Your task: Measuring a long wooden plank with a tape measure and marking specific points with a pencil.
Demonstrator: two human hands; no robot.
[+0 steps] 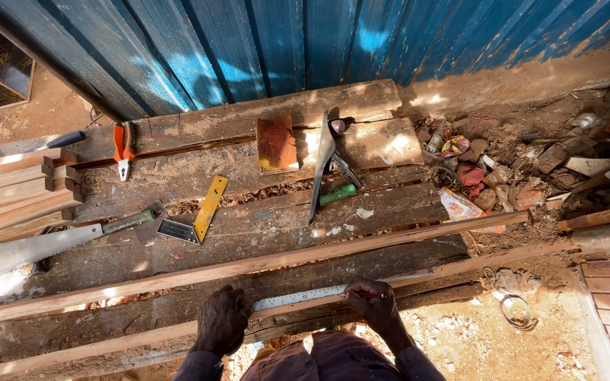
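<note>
— Right, what have I got under the hands from up here?

— Both are down on the near edge of the table, pinning a pale measuring tape along a thin wooden strip. My left hand lies flat, fingers spread and pressed on the tape's left end. My right hand sits further along to the right, fingers pinched together on what looks like a red pencil, its tip at the tape's edge.

— Which way does the tape run?

— Left to right and climbing slightly, the same long axis as the strip beneath it. It lies between the two hands, touching both; the right hand is the nearer one to its far end.

— Is the left gripping anything?

— No, it is opened out, palm down, only pressing.

— And beyond the strip?

— A longer wooden batten runs parallel just above. Further back lie a handsaw at the left, a yellow-bladed try square, orange-handled pliers, a small orange block and a dark blade with a green handle beside it. All are well apart from both hands. Blue corrugated sheeting stands behind
</note>
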